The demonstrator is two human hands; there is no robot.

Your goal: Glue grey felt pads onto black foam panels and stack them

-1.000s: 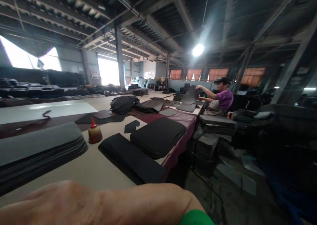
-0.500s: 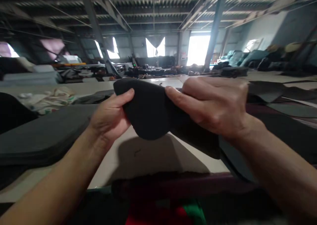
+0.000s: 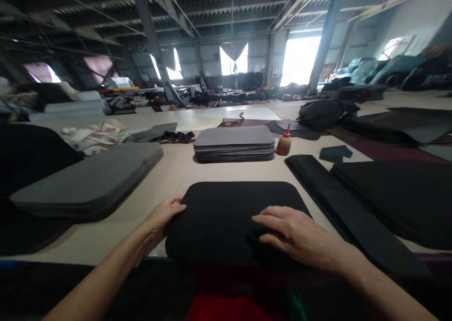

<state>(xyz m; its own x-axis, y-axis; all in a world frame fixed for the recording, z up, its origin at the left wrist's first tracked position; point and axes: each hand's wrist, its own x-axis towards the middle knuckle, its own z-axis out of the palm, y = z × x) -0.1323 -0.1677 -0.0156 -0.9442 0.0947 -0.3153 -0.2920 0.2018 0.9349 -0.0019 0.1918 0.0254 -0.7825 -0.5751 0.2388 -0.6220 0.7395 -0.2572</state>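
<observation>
A black sheet with rounded corners (image 3: 219,222) lies flat at the table's front edge, directly before me. At its left side, my left hand (image 3: 165,217) grips the edge, thumb on top and the other fingers mostly hidden. My right hand (image 3: 289,231) is over the right half of the sheet, fingers stretched out and a little apart, pointing left. Whether its fingertips press on the surface I cannot tell. Behind the sheet stands a neat stack of grey, round-cornered sheets (image 3: 235,142).
A squeeze bottle with a red nozzle (image 3: 284,143) stands beside the stack. Larger grey sheets (image 3: 92,180) are piled at left, near crumpled cloth (image 3: 95,137). Along the right lie a long black strip (image 3: 349,212) and a black pile (image 3: 399,194).
The black sheet, previously raised and bent between both hands, now lies flat on the table. Both hands have come down, and the right has loosened its grip. The view has tilted downward.
</observation>
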